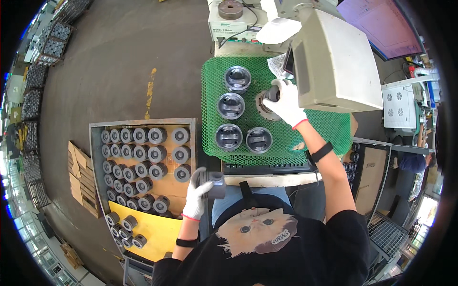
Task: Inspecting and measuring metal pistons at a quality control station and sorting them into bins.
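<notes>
My left hand (195,196), in a white glove, grips a dark grey piston (217,185) in front of the table's near edge. Farther off, my gloved right hand (287,104) is closed around another dark piston (272,93), which sits at a round metal fixture (265,110). Its fingers partly cover that piston, so the contact with the fixture is hidden. On the green mesh mat (310,143), to the left of this hand, several shiny pistons stand, among them a near-left piston (229,137) and a near-right piston (259,139).
A beige machine head (334,62) overhangs the mat at the right. Below the mat's near edge runs a black keyboard (267,169). A large crate (192,157) at the left holds rows of pistons and a yellow sheet (157,233). An instrument box (234,28) stands behind the mat.
</notes>
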